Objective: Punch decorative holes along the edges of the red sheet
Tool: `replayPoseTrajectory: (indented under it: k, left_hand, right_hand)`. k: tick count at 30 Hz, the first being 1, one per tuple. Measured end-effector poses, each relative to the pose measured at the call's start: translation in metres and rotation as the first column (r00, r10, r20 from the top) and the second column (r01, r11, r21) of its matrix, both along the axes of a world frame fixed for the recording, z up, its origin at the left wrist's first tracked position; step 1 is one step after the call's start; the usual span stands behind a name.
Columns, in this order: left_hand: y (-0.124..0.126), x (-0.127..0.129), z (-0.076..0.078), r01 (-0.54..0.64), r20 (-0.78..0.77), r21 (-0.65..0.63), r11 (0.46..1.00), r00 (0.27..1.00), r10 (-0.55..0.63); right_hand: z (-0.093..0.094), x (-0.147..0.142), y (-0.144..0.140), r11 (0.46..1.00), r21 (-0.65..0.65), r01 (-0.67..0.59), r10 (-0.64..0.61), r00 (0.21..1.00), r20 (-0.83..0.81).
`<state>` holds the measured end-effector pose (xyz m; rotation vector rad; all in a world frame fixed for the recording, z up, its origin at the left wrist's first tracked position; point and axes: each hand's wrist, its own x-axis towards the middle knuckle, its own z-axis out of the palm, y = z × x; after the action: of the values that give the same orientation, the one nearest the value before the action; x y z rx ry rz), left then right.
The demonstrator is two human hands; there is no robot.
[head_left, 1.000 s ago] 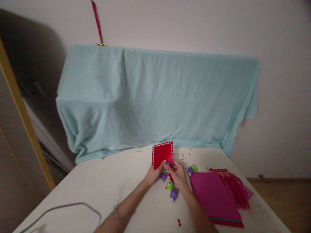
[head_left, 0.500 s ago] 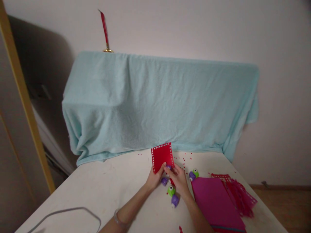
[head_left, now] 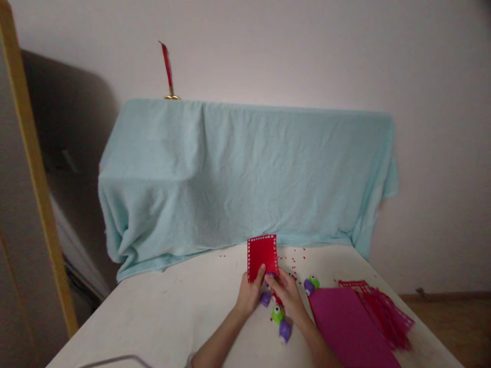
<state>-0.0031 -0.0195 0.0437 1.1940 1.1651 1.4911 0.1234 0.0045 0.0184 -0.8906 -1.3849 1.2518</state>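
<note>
Since a moment ago the red card (head_left: 263,255) has swung from a leftward tilt to nearly upright, and both hands have shifted slightly right on the table (head_left: 172,312). The left hand (head_left: 250,295) pinches the card's lower left corner, thumb on its face. The right hand (head_left: 288,298) is curled, its fingertips at the card's lower right edge, closed on a small purple punch (head_left: 269,276) there; how firmly it grips is hard to tell. Another purple punch (head_left: 265,298) lies between the two hands. A green and purple punch (head_left: 281,323) sits just below the right hand, and a second such pair (head_left: 311,284) just to its right. Beyond that, further right, lie a magenta sheet (head_left: 349,327) and cut red paper (head_left: 383,314). Red confetti (head_left: 295,258) dots the table above the right hand. A light blue towel (head_left: 245,174) hangs behind the card.
</note>
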Motion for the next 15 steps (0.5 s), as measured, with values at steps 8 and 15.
replayPoseTrajectory:
  k: [8, 15]
  left_hand:
    - [0.004, 0.003, -0.005, -0.023, 0.009, 0.037, 0.999, 1.0, 0.023]
    - [-0.002, 0.002, 0.001, -0.011, 0.064, 0.003, 1.0, 0.998, 0.011]
  right_hand:
    - [0.003, 0.005, 0.002, 0.986, -0.121, -0.117, 0.101, 0.986, -0.135]
    - [-0.009, 0.008, 0.009, 0.985, -0.153, -0.081, 0.073, 0.996, -0.056]
